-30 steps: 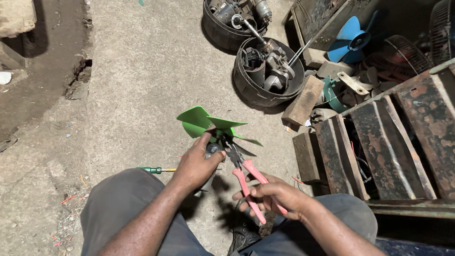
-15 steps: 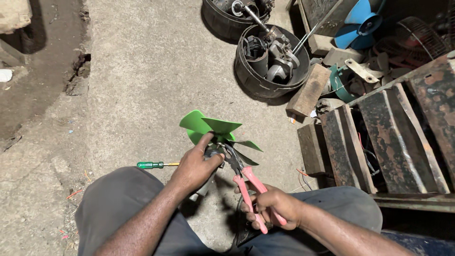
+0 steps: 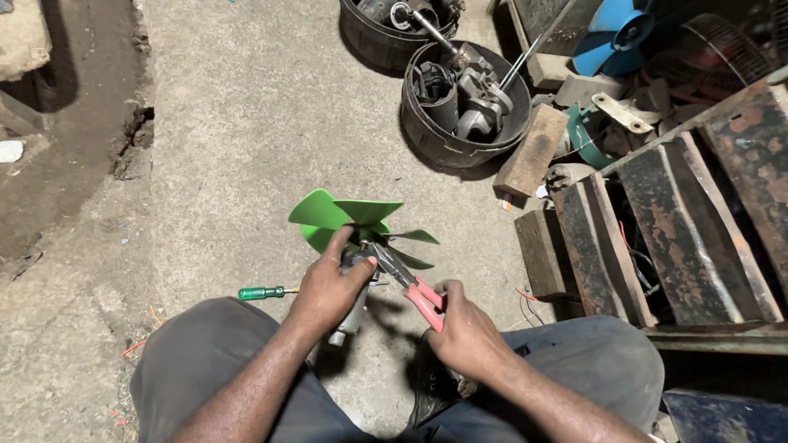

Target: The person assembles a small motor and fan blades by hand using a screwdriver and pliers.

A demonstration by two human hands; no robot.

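My left hand [image 3: 328, 287] grips a small grey motor [image 3: 351, 316] that carries a green fan blade [image 3: 345, 217] at its top end. My right hand [image 3: 464, 328] holds red-handled pliers [image 3: 414, 289]. The pliers' jaws reach up to the motor's hub just below the green blades, beside my left thumb. Both hands hover above my knees in dark trousers, over the concrete floor.
A green-handled screwdriver [image 3: 263, 292] lies on the floor left of my left hand. Two round black tubs of metal parts [image 3: 427, 135] stand ahead. Rusty metal slats [image 3: 681, 221], wood blocks [image 3: 533, 148] and a blue fan blade [image 3: 611, 37] crowd the right side.
The hands, motor and pliers stay together, with my right hand gripping the pliers a little closer to the motor. The view has tilted slightly.
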